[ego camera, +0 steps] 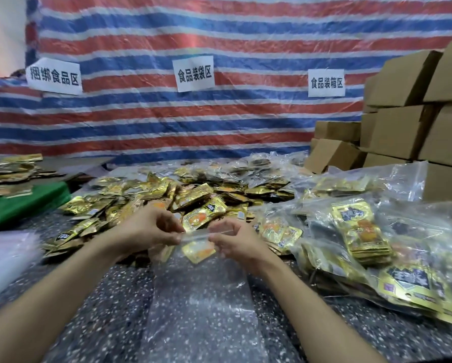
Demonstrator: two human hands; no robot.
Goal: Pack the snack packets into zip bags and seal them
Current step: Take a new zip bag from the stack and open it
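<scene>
A clear zip bag (198, 292) hangs between both hands above the speckled table (94, 305), its body reaching toward me. My left hand (151, 231) pinches the left end of the bag's top strip. My right hand (232, 239) pinches the right end of that strip. The bag looks empty; a gold packet shows through it near the top. Behind the hands lies a big loose heap of gold snack packets (151, 197).
Filled zip bags of packets (363, 247) pile up at the right. Cardboard boxes (408, 127) are stacked at the far right. A stack of empty clear bags (4, 258) lies at the left, with a green board (23, 203) behind it. A striped tarp with paper signs (194, 73) closes the back.
</scene>
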